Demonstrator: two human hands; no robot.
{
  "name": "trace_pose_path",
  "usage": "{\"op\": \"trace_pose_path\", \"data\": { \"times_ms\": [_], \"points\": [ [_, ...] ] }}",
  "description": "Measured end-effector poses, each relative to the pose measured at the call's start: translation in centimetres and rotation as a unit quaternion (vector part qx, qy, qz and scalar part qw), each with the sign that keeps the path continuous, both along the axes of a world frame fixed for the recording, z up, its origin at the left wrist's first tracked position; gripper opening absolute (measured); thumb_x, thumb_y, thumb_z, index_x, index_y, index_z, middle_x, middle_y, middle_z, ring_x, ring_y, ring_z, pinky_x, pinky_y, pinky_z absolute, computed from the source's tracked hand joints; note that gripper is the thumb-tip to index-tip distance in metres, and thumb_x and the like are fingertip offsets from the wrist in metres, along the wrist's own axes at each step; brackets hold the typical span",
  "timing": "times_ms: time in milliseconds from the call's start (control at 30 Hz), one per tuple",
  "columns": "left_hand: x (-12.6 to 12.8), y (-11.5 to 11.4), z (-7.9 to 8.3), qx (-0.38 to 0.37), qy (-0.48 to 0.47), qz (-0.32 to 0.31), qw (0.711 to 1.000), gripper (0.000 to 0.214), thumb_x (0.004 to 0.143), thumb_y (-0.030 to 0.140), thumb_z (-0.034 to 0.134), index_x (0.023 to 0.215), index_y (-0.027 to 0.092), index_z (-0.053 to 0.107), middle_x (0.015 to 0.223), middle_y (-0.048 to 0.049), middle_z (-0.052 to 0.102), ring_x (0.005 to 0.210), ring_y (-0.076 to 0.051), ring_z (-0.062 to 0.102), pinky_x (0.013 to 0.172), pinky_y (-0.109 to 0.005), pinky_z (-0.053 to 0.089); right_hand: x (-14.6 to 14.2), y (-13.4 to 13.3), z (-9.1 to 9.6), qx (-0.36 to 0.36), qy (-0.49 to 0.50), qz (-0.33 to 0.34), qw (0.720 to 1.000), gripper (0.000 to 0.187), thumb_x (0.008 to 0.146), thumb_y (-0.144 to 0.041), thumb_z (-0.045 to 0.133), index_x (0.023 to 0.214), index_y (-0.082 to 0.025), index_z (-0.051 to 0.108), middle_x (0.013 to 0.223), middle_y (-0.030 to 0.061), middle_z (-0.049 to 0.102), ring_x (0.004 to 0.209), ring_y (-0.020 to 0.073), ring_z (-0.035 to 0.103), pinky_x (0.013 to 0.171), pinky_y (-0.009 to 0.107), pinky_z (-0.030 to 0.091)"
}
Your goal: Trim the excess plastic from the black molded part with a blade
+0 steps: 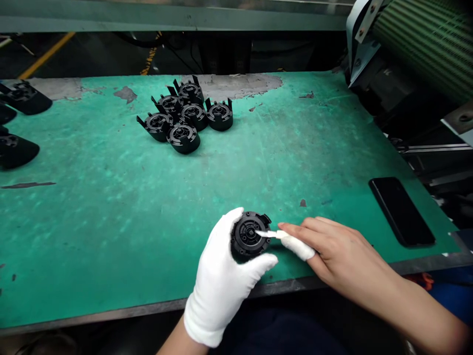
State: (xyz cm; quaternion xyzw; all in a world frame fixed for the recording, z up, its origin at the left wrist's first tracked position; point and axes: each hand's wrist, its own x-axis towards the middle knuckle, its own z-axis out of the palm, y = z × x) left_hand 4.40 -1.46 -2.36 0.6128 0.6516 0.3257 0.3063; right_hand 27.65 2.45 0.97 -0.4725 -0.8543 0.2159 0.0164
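In a white glove, my left hand (225,271) is wrapped round a round black plastic part (250,234) near the front edge of the table. The part's ribbed, ringed face is turned up toward me. My right hand (328,244) is bare apart from a white cover on the thumb. Between thumb and forefinger it pinches a small knife (271,234) with a pale handle. The blade reaches over the face of the part, its tip close to the centre; whether it touches there I cannot tell.
Several similar black parts (184,138) stand grouped at the back of the green table (111,222). More black parts (18,148) lie at the left edge. A black phone (402,212) rests on the right. A machine with a green ribbed cover (424,44) overhangs the back right corner.
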Motion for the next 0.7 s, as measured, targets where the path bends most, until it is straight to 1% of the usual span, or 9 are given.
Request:
{"op": "trace_pose_path", "data": {
  "times_ms": [67,100,200,233,300,400,533,700],
  "points": [
    [0.03,0.0,-0.04,0.003,0.001,0.003,1.0,0.078,0.075,0.046,0.081,0.139,0.028,0.042,0.137,-0.0066,0.058,0.126,-0.027,0.058,0.112,-0.048,0.046,-0.05,-0.17,-0.07,0.026,-0.001,-0.005,1.0,0.043,0.1,-0.021,0.044,0.141,-0.03,0.053,0.094,0.0038,0.063,0.085,0.024,0.058,0.071,0.04,0.046],
    [0.04,-0.01,-0.08,0.006,0.003,0.005,1.0,0.078,0.075,0.045,0.082,0.139,0.028,0.042,0.137,-0.0069,0.057,0.126,-0.028,0.058,0.112,-0.049,0.046,-0.03,-0.29,-0.09,0.029,0.016,-0.012,0.999,0.042,0.102,-0.022,0.044,0.142,-0.029,0.052,0.095,0.004,0.063,0.085,0.0234,0.058,0.072,0.039,0.046],
    [0.09,0.0,-0.24,0.017,0.01,0.004,1.0,0.079,0.073,0.046,0.083,0.139,0.027,0.042,0.138,-0.0083,0.057,0.127,-0.03,0.057,0.112,-0.05,0.045,0.1,-0.57,-0.08,0.01,0.097,-0.052,0.994,0.038,0.105,-0.027,0.042,0.141,-0.029,0.052,0.095,0.0035,0.062,0.084,0.0197,0.059,0.074,0.036,0.047],
    [0.11,0.01,-0.27,0.02,0.009,0.001,1.0,0.079,0.073,0.046,0.083,0.138,0.027,0.042,0.137,-0.0082,0.057,0.127,-0.03,0.057,0.112,-0.05,0.045,0.12,-0.61,-0.09,0.001,0.11,-0.061,0.992,0.037,0.105,-0.028,0.042,0.141,-0.03,0.052,0.095,0.0034,0.062,0.084,0.0191,0.059,0.074,0.035,0.048],
    [0.19,0.07,-0.27,0.027,0.002,-0.002,1.0,0.077,0.073,0.045,0.083,0.137,0.028,0.043,0.135,-0.0072,0.058,0.125,-0.029,0.058,0.111,-0.049,0.046,0.06,-0.6,-0.13,-0.015,0.098,-0.054,0.994,0.037,0.105,-0.029,0.041,0.14,-0.031,0.053,0.096,0.0038,0.062,0.085,0.0195,0.06,0.076,0.036,0.048],
    [0.32,0.21,-0.12,0.037,-0.008,-0.005,0.999,0.074,0.074,0.043,0.083,0.135,0.029,0.043,0.131,-0.0044,0.059,0.12,-0.025,0.061,0.109,-0.045,0.047,-0.22,-0.51,-0.29,-0.029,0.05,-0.025,0.998,0.041,0.103,-0.024,0.04,0.141,-0.031,0.052,0.098,0.0043,0.062,0.086,0.0214,0.06,0.076,0.038,0.049],
    [0.39,0.42,0.16,0.049,-0.011,-0.019,0.999,0.07,0.075,0.038,0.083,0.132,0.031,0.043,0.128,-0.0023,0.061,0.115,-0.023,0.063,0.105,-0.041,0.05,-0.47,-0.48,-0.48,-0.006,0.01,-0.014,1.0,0.045,0.101,-0.021,0.04,0.143,-0.031,0.05,0.097,0.0037,0.061,0.087,0.0229,0.059,0.074,0.04,0.049],
    [0.35,0.55,0.36,0.056,-0.006,-0.026,0.998,0.067,0.076,0.035,0.082,0.132,0.03,0.044,0.125,-0.0035,0.062,0.113,-0.024,0.065,0.102,-0.042,0.052,-0.45,-0.4,-0.25,0.016,-0.013,-0.007,1.0,0.046,0.099,-0.019,0.042,0.143,-0.032,0.05,0.093,0.0023,0.061,0.083,0.022,0.06,0.069,0.037,0.045]
  ]
}}
